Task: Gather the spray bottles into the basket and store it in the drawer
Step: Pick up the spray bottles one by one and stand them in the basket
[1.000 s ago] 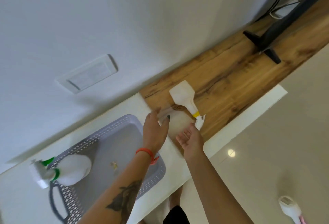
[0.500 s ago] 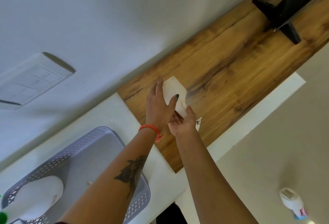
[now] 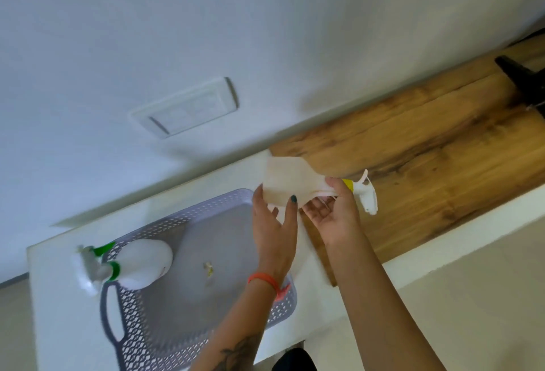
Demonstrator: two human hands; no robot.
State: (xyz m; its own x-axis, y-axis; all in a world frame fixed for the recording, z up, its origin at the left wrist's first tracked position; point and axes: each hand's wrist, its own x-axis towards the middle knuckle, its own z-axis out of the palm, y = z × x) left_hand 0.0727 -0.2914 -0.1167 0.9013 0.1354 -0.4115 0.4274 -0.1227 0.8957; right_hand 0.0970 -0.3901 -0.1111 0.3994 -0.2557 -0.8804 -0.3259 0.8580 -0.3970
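A white spray bottle with a yellow collar [image 3: 290, 180] is lifted off the counter, lying sideways with its nozzle to the right. My left hand [image 3: 275, 223] grips its body from below and my right hand [image 3: 333, 212] holds its neck. It hovers by the far right corner of the grey perforated basket [image 3: 141, 320]. A second white spray bottle with a green collar [image 3: 144, 264] lies in the basket's left end, its nozzle sticking out over the rim.
The basket stands on a white counter [image 3: 59, 297]. A wooden board surface [image 3: 427, 164] runs to the right along the wall. A black stand foot [image 3: 519, 75] sits at the far right. A white switch plate [image 3: 185, 109] is on the wall.
Both hands closed on the yellow-collared bottle on the wooden surface, lifted it and carried it left toward the basket. The view swung back left, showing the basket and green-collared bottle again.
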